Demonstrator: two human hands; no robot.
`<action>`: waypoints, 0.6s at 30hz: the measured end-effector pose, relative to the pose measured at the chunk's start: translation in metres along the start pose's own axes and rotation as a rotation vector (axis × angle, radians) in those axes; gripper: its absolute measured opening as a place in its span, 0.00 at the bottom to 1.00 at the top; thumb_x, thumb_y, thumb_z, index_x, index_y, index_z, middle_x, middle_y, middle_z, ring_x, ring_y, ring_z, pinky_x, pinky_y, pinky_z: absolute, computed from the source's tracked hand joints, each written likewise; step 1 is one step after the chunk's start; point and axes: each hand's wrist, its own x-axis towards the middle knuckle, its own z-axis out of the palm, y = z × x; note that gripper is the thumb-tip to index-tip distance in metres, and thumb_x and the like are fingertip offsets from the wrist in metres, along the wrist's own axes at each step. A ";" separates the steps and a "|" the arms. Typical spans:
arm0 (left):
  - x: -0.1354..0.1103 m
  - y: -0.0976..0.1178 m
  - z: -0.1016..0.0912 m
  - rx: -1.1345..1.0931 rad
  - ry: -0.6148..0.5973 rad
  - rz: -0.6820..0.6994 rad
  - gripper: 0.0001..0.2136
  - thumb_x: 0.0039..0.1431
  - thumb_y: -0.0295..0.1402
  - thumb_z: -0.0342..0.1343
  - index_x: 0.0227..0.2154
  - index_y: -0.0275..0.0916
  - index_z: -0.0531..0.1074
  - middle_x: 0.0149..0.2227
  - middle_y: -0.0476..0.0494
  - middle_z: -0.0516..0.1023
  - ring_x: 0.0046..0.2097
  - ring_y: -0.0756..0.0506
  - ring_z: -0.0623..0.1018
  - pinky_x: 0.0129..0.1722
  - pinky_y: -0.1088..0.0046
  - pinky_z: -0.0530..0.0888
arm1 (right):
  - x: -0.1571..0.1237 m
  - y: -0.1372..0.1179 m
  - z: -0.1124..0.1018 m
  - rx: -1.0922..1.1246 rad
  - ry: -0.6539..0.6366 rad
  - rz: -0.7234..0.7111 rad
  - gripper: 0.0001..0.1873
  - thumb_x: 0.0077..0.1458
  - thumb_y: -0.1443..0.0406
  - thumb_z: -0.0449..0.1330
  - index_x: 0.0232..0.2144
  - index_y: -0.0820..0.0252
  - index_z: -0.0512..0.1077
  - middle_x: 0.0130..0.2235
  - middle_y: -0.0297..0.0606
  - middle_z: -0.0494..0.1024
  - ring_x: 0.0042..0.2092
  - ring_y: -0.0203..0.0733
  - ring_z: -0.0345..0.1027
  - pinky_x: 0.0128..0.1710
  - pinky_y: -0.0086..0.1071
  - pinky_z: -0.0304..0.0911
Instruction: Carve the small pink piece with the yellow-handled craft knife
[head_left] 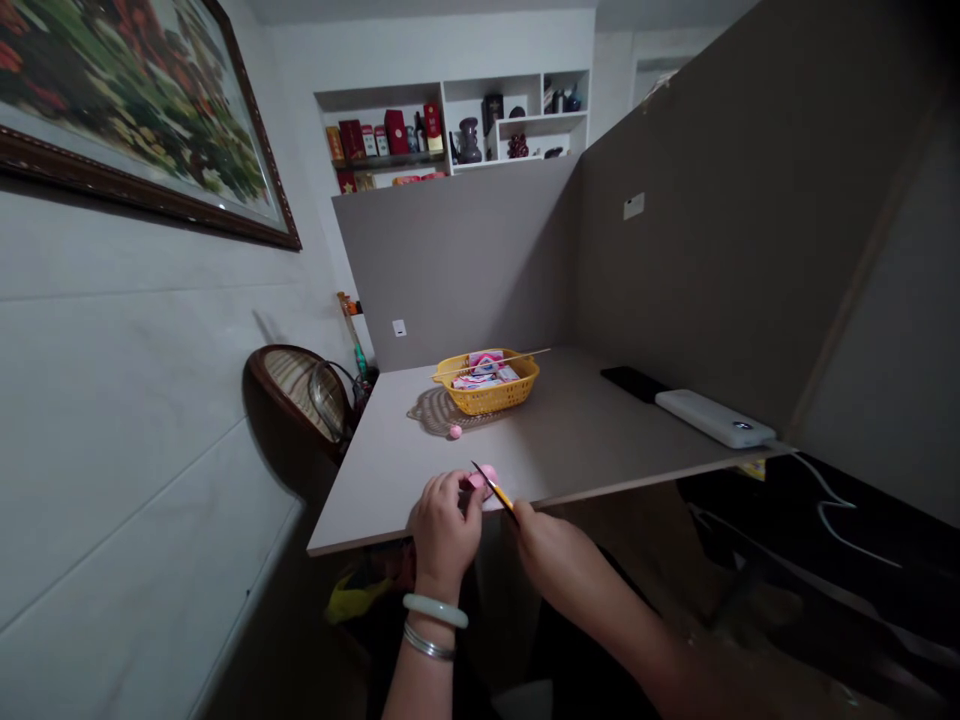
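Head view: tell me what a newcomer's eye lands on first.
The eye goes first to the bottom centre, where the left hand grips a pink lump and the right hand holds a yellow-handled knife at it, over the near edge of the grey board. Further back on the board sits a yellow plastic basket. High on the left wall hangs a large framed floral painting.

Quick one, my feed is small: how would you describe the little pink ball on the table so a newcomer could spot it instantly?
Start at the pale grey board table and find the yellow plastic basket near its far edge. Just in front of the basket, on the bare board, lies a small pink ball. Unlike the larger pink lump at the left hand, it sits alone, with no hand touching it.
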 end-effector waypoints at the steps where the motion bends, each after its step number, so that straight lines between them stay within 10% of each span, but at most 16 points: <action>1: 0.000 0.000 0.000 -0.007 -0.006 0.002 0.07 0.61 0.38 0.51 0.36 0.41 0.70 0.35 0.45 0.75 0.39 0.45 0.74 0.36 0.70 0.69 | -0.004 0.002 0.002 0.010 -0.001 0.004 0.09 0.63 0.67 0.45 0.37 0.60 0.65 0.32 0.40 0.79 0.33 0.43 0.75 0.24 0.31 0.42; 18: 0.000 0.000 -0.001 -0.009 -0.028 0.000 0.07 0.62 0.38 0.51 0.36 0.42 0.69 0.36 0.46 0.75 0.39 0.45 0.73 0.37 0.70 0.69 | -0.016 0.006 0.001 0.033 -0.007 0.022 0.10 0.63 0.69 0.44 0.35 0.59 0.65 0.32 0.40 0.79 0.33 0.42 0.75 0.25 0.29 0.47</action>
